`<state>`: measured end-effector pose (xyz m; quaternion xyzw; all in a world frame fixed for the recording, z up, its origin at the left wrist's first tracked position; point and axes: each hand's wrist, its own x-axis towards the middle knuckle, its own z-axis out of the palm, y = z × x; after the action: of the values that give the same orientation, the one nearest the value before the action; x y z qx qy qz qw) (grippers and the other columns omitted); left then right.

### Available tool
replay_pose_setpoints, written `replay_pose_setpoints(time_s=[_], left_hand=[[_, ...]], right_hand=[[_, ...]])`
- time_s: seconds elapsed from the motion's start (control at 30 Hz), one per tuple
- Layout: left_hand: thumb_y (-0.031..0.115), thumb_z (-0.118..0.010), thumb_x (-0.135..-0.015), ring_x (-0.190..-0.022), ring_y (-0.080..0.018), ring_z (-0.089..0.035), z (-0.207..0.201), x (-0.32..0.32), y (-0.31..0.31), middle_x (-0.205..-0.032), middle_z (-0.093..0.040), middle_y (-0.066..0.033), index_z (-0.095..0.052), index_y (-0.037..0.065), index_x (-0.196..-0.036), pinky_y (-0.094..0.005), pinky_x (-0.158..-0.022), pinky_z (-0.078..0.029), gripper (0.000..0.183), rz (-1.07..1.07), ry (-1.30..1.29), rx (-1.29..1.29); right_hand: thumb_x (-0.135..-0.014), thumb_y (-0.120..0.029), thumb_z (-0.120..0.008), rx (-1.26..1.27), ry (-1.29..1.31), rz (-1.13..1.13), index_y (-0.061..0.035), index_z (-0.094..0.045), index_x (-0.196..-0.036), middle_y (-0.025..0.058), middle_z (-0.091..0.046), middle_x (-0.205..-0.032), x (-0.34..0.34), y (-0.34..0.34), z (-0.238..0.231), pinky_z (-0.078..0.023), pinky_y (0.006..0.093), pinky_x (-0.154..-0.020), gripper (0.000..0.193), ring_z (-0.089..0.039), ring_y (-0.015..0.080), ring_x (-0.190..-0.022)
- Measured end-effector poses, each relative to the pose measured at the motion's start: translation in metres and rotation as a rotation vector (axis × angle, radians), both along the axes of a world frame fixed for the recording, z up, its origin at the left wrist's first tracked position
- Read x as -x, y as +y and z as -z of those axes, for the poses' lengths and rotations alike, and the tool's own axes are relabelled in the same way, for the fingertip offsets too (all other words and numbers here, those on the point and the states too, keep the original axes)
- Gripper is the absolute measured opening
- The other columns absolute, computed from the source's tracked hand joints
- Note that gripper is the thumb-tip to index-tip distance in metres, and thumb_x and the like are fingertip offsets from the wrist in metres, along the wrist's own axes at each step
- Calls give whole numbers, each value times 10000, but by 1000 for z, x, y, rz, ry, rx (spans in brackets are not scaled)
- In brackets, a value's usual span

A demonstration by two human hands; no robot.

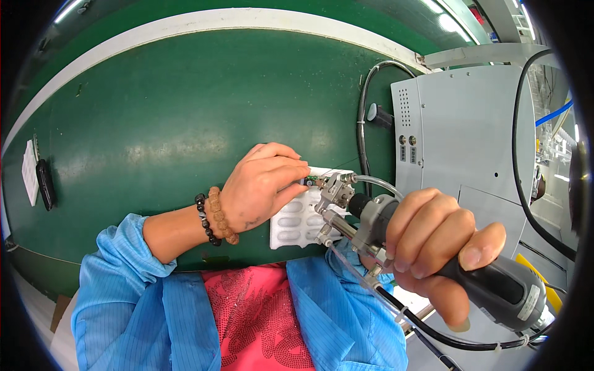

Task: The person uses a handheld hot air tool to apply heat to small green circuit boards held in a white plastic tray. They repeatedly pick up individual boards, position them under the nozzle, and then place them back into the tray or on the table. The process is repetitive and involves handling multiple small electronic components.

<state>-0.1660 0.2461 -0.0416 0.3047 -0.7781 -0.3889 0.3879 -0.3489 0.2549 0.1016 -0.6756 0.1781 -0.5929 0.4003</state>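
Note:
My right hand (436, 244) is wrapped around the black grip of a power screwdriver (501, 290). Its metal head (335, 191), fitted with clear hoses, points left toward my left fingertips. My left hand (263, 179) is closed, with fingers bent and pressed together, on a small dark and green electronic part (312, 181). That part lies at the upper edge of a white moulded tray (291, 238) with rounded hollows. The screwdriver's tip is right beside the part, and I cannot tell whether they touch. My fingers hide much of the part.
A large grey machine box (461, 136) stands at the right on the green table (154, 105). A black cable (361, 123) loops along its left side, next to a dark cylinder (380, 116). At the far left lie a black tool (45, 184) and a white pad (30, 173).

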Motion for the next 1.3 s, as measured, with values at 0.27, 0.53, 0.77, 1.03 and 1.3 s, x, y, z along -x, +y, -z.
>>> replay_pose_setpoints(time_s=[0.27,0.53,0.77,1.03,1.3], left_hand=[[69,-813,-712,-1012,-278,-658,1,1,2,-1034,-727,-103,-721,14,-989,-391,-875,-527,297,15,8,0],[76,-808,-726,-1003,-282,-659,-2,4,3,-1006,-726,-110,-721,12,-994,-387,-867,-535,289,12,3,24],[109,-805,-754,-989,-286,-661,3,0,4,-1001,-727,-113,-722,16,-994,-385,-858,-536,270,-10,-5,-1],[134,-795,-778,-975,-279,-636,-1,4,0,-998,-700,-96,-727,24,-987,-380,-826,-521,245,-17,74,-9],[164,-800,-782,-909,-266,-616,-11,-7,-3,-899,-679,-93,-743,47,-963,-372,-789,-500,224,-46,57,-58]], right_hand=[[-885,-416,-725,-28,48,-59,-98,-424,-1039,-7,-542,-681,-4,-6,0,-452,231,-440,464,-543,101,-503],[-899,-389,-721,2,14,-27,-85,-436,-1065,-14,-528,-672,-1,1,-1,-439,233,-435,449,-515,93,-490],[-887,-403,-735,102,-107,82,-53,-488,-1077,-18,-516,-630,25,43,-43,-462,212,-465,468,-516,79,-497],[-918,-370,-708,153,-142,161,-50,-423,-997,25,-532,-625,16,33,-38,-459,258,-394,436,-520,127,-449],[-916,-344,-719,174,-214,120,-36,-405,-974,26,-519,-590,19,38,-26,-446,252,-369,443,-512,124,-420]])
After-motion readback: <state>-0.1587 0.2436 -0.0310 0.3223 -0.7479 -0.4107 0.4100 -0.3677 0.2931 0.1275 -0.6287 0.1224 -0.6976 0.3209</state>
